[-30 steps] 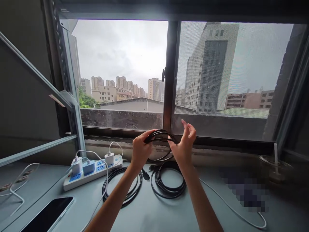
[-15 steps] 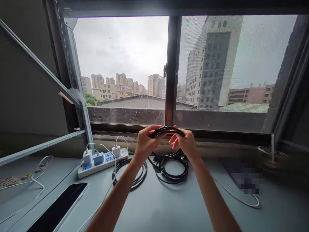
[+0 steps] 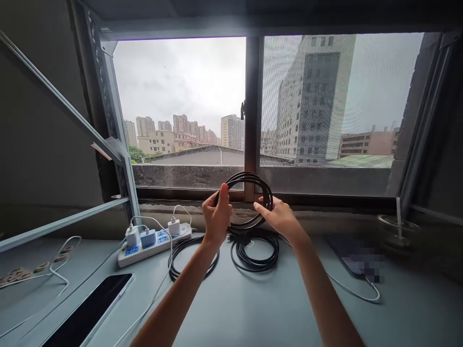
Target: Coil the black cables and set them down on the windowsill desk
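A coiled black cable (image 3: 249, 176) is held up in a ring above the table, in front of the window sill. My left hand (image 3: 217, 214) is closed round the ring's left side, thumb pointing up. On the opposite side, my right hand (image 3: 280, 214) grips the loops between thumb and fingers. Below the raised ring, a second coiled black cable (image 3: 255, 265) lies on the table. Another black cable coil (image 3: 177, 270) rests further left, partly behind my left forearm.
A white power strip (image 3: 155, 248) with several chargers stands at the back left. In front of it lies a black-screened phone (image 3: 90, 308). On the right are a dark device (image 3: 343, 258) with a white cord and a lidded cup (image 3: 398, 231) with a straw. A metal frame (image 3: 125, 178) rises at left.
The cable ring has tipped up and now faces me as an open circle. My left thumb has come upright, and my right hand has turned and sits slightly lower.
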A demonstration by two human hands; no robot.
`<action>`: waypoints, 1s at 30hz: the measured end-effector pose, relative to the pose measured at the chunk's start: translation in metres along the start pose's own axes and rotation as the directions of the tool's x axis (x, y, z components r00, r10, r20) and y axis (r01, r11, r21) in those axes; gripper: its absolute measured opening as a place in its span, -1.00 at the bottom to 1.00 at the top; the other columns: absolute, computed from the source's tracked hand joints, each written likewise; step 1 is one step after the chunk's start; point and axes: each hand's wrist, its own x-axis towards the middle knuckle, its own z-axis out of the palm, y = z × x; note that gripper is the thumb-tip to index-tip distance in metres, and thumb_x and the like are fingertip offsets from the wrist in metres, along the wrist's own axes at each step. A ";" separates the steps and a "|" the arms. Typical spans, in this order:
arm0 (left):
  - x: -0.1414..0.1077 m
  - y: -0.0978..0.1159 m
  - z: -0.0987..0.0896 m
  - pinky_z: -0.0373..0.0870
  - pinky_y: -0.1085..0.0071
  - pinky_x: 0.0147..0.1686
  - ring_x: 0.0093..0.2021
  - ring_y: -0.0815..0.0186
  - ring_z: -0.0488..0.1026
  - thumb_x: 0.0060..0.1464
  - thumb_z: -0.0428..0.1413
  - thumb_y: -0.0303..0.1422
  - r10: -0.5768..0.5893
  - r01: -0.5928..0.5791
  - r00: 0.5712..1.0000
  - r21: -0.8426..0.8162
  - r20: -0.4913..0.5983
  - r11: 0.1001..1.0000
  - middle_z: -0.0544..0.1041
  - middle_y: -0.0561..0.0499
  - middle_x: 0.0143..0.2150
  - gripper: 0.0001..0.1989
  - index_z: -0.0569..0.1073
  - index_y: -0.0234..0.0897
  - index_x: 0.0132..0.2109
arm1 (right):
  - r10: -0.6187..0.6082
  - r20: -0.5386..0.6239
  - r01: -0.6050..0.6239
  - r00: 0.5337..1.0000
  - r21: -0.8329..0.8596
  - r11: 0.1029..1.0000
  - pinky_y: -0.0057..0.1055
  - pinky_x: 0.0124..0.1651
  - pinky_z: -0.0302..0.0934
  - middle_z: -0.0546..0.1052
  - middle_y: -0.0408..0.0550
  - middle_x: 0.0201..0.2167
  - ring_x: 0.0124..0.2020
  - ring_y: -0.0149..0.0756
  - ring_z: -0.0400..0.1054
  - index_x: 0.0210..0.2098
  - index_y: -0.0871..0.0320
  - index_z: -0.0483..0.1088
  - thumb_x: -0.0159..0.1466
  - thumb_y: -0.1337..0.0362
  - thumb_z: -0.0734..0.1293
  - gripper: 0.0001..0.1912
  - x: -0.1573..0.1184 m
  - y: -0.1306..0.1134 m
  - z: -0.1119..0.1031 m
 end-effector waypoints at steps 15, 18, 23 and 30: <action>0.009 -0.008 -0.003 -0.09 0.54 -0.88 -0.86 0.55 -0.04 -0.10 0.14 0.14 0.098 -0.110 0.988 -0.100 -0.119 0.989 -0.03 0.23 -0.84 -0.35 0.05 -0.23 -0.71 | -0.067 0.213 -0.003 0.975 0.313 0.950 -0.46 -0.41 0.17 0.50 -0.09 -0.58 -0.50 -0.37 0.38 -0.58 0.20 0.42 0.05 -0.21 0.33 -0.46 0.003 -0.022 -0.007; 0.016 -0.016 -0.008 -0.08 0.54 -0.87 -0.86 0.55 -0.01 -0.10 0.11 0.17 0.111 -0.111 0.992 -0.005 -0.063 0.994 -0.01 0.23 -0.83 -0.35 0.04 -0.22 -0.70 | -0.105 0.455 -0.047 0.884 0.309 0.950 -0.47 -0.38 0.21 0.48 -0.09 -0.65 -0.56 -0.42 0.36 -0.60 0.22 0.46 0.11 -0.19 0.29 -0.44 -0.002 -0.030 -0.018; 0.023 -0.031 -0.012 -0.22 0.53 -0.86 -0.86 0.57 -0.07 -0.19 0.19 0.14 -0.089 0.061 0.989 0.219 0.117 0.974 0.01 0.26 -0.82 -0.39 0.07 -0.21 -0.65 | -0.166 0.482 0.087 0.860 0.184 0.979 -0.46 -0.45 0.28 0.56 -0.01 -0.45 -0.56 -0.39 0.41 -0.33 0.25 0.52 0.15 -0.12 0.31 -0.49 0.002 -0.019 -0.020; 0.022 -0.052 -0.008 -0.25 0.54 -0.82 -0.85 0.60 -0.12 -0.21 0.19 0.15 -0.417 0.372 0.892 0.240 0.176 0.897 -0.05 0.27 -0.82 -0.34 -0.03 -0.20 -0.67 | -0.320 0.110 0.335 0.941 -0.183 0.924 -0.38 -0.33 0.35 0.53 -0.06 -0.07 -0.55 -0.42 0.42 0.11 -0.02 0.36 0.18 0.08 0.35 -0.50 0.026 0.021 0.000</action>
